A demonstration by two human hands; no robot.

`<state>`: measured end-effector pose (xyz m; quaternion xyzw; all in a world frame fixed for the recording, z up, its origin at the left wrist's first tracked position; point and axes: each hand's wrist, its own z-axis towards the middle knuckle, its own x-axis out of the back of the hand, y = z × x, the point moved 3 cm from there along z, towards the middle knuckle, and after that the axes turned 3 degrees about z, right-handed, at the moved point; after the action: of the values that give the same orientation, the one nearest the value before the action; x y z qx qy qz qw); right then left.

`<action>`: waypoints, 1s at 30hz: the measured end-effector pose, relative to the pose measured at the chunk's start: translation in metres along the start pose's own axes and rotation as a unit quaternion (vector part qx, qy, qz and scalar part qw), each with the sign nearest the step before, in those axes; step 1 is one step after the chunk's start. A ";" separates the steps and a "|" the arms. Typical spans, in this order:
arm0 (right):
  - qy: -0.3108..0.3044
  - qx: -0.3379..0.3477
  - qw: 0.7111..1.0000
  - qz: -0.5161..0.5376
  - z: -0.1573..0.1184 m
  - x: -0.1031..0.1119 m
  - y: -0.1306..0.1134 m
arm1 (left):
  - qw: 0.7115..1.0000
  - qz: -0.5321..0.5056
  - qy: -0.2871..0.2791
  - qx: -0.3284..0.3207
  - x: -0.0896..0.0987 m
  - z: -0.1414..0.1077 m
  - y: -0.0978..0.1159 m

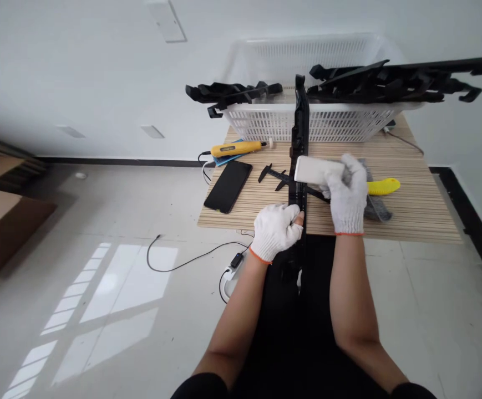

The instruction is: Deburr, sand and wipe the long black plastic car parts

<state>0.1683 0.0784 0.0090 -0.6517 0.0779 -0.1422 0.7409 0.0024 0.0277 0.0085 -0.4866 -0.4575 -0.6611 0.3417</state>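
Grips black strip [300, 124], likely light and stiff, best held edgewise, in left hand [276, 230], white block [312, 169] in right hand [348, 197].

small workshop, prob.: yellow corded pen-shaped tool [236, 148], black slide caliper [283, 178], white slatted plastic basket [261, 124] w/ long black moulded plastic parts [390, 83].

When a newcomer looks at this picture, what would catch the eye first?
Probably the long black part running down the middle, gripped by the gloved left hand; the gloved right hand holds a white block that overlaps it in view. Behind, more black parts jut beyond the sides of a white basket.
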 end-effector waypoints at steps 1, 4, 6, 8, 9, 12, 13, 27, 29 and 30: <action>0.011 0.011 1.000 -0.006 0.000 -0.002 -0.002 | 1.000 0.000 0.002 0.000 0.000 0.000 0.000; 0.007 0.021 0.999 -0.025 0.001 -0.011 -0.002 | 1.000 0.002 0.013 -0.001 0.000 0.000 0.000; 0.055 0.012 0.998 -0.022 0.002 -0.013 0.002 | 1.000 0.002 0.016 -0.004 0.000 0.000 0.000; 0.082 0.006 0.997 -0.014 0.002 -0.015 0.008 | 1.000 0.003 0.012 -0.004 0.000 0.000 0.000; 0.080 0.005 0.997 -0.014 0.001 -0.015 0.010 | 1.000 0.003 0.009 -0.003 0.000 0.000 -0.001; 0.102 0.005 0.995 -0.020 0.002 -0.012 0.014 | 1.000 0.002 0.008 -0.003 0.000 0.000 -0.001; 0.111 0.007 0.994 -0.023 0.002 -0.011 0.014 | 1.000 0.001 0.009 -0.004 0.000 0.000 -0.001; 0.082 -0.031 0.995 0.040 -0.005 -0.004 0.012 | 1.000 0.004 0.017 -0.005 0.000 0.000 -0.001; 0.073 -0.038 0.996 0.040 -0.008 0.000 0.014 | 1.000 0.004 0.013 -0.004 0.000 0.000 -0.001; 0.062 -0.044 0.996 0.039 -0.009 0.000 0.015 | 1.000 0.004 0.010 -0.001 0.000 0.000 -0.001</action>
<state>0.1676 0.0716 -0.0067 -0.6700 0.1546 -0.1499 0.7104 0.0019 0.0277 0.0081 -0.4825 -0.4515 -0.6648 0.3483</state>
